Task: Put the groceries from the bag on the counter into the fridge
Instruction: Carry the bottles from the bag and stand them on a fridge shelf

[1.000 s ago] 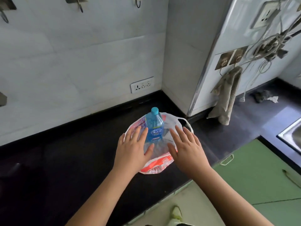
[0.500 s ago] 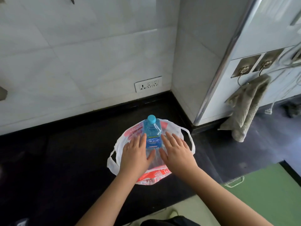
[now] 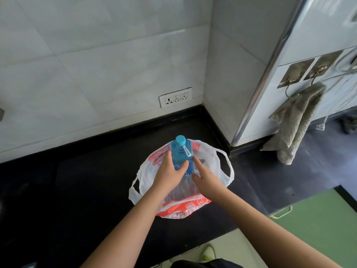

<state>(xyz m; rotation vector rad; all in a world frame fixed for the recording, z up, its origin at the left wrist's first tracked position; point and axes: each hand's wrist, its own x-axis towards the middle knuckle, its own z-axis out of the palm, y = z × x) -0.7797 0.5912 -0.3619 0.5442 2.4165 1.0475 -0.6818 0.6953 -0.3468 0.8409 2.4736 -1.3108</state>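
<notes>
1. Bottle (image 3: 181,155) stands upright inside the plastic bag (image 3: 210,161) on your black tabletop (image 3: 77,190).
2. Your left hand (image 3: 170,172) grips the bottle.
3. Your right hand (image 3: 205,176) rests beside it, fingers straight, grip holding nothing.

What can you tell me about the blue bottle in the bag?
The bottle looks like clear blue plastic with a light blue screw cap and a blue label with white writing too small to read. It stands upright in the open white and red plastic bag on the black counter, near the wall corner. The left hand grips its body, thumb across the label. The right hand is beside it, fingers straight.
</notes>
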